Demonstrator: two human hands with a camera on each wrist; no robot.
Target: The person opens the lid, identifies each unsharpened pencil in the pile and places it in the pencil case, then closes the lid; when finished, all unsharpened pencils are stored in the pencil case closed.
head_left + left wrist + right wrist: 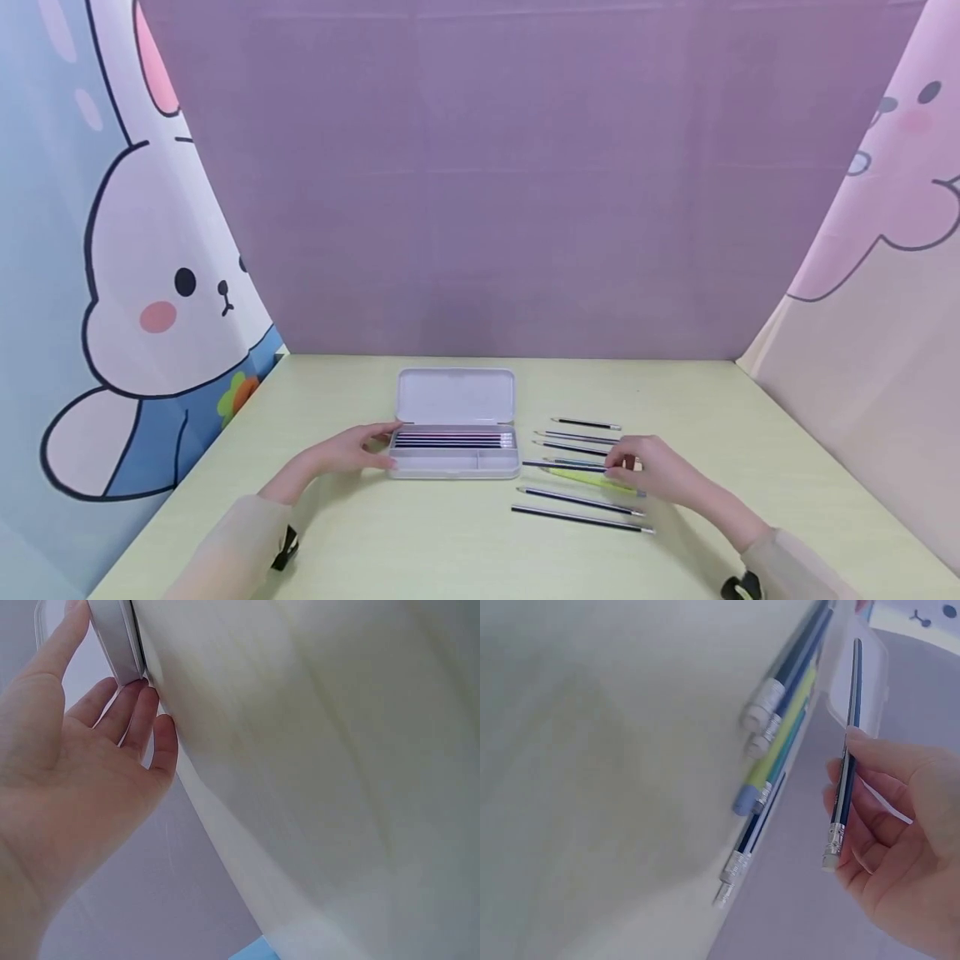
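A white pencil case lies with its lid raised, and several dark pencils lie side by side in its back compartment. My left hand holds the case at its left end, thumb at the front corner and fingers at the back. Between thumb and fingers, my right hand pinches a dark striped pencil near its white eraser end, raised above the table. Below and around that hand lie several more pencils, among them a yellow-green one with a blue end.
Two dark pencils lie nearest the front, one below the other. Farther back is a short dark pencil. The pale table meets a purple backdrop, with printed cloths at both sides.
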